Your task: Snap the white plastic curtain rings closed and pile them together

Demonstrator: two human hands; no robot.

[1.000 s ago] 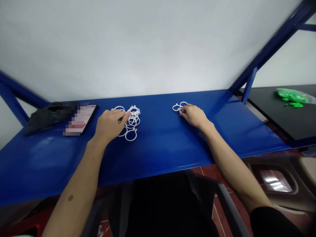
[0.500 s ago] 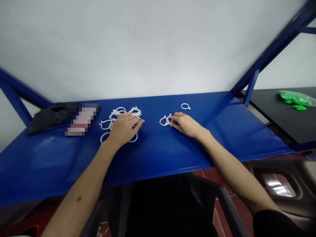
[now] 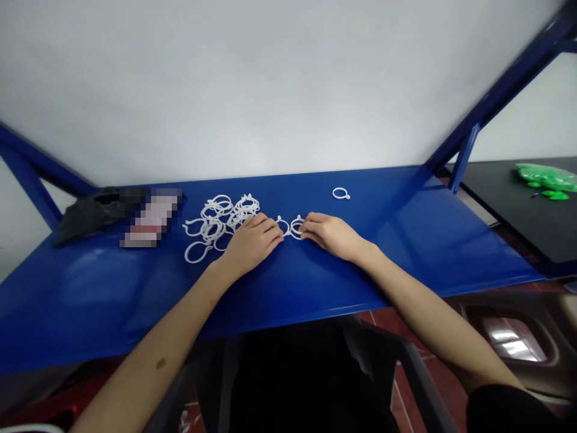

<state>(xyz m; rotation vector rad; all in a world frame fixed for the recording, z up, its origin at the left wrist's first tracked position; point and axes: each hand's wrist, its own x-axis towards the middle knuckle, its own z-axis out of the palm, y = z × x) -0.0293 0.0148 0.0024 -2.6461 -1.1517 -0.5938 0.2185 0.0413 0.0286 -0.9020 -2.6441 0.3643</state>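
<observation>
A pile of several white plastic rings (image 3: 216, 225) lies on the blue shelf (image 3: 315, 270), left of centre. My left hand (image 3: 252, 242) rests palm down at the pile's right edge, fingers curled together over a ring. My right hand (image 3: 331, 234) lies just to the right, its fingertips pressed on two white rings (image 3: 291, 227) between the hands. One single white ring (image 3: 341, 193) lies apart, further back and to the right.
A phone (image 3: 151, 225) and a dark cloth (image 3: 90, 213) lie at the shelf's back left. Blue frame struts (image 3: 491, 90) rise at both ends. A black table (image 3: 518, 210) with green plastic pieces (image 3: 543, 178) stands to the right. A chair (image 3: 396, 361) sits below.
My right hand has slid two rings leftward from the back right toward the pile, leaving one ring behind. My left hand has moved right across the pile to meet it.
</observation>
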